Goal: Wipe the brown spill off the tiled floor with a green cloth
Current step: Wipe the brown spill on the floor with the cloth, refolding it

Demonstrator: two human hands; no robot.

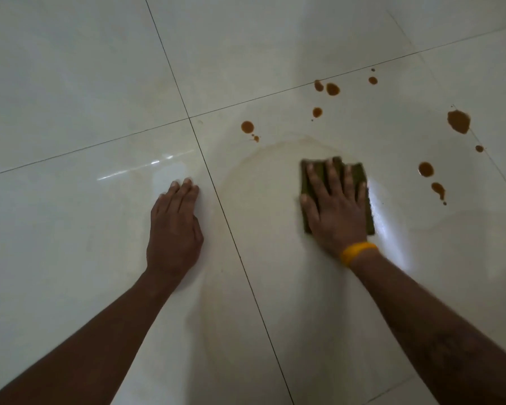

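Note:
My right hand (335, 204) presses flat on a folded green cloth (358, 173) lying on the pale tiled floor (70, 83), fingers straight and spread. A yellow band circles that wrist. Brown spill drops lie beyond and to the right of the cloth: a large blot (458, 121) at far right, round drops (247, 126) up left, a pair (332, 89) farther off, and more (426, 169) close on the right. A faint wet smear (263, 171) rings the cloth's left side. My left hand (174, 226) rests flat on the floor, left of a grout line.
Dark grout lines (225, 217) cross the glossy tiles, meeting at a junction above my left hand. Light glare (392, 226) shines on the floor right of the cloth. Only bare tile lies around.

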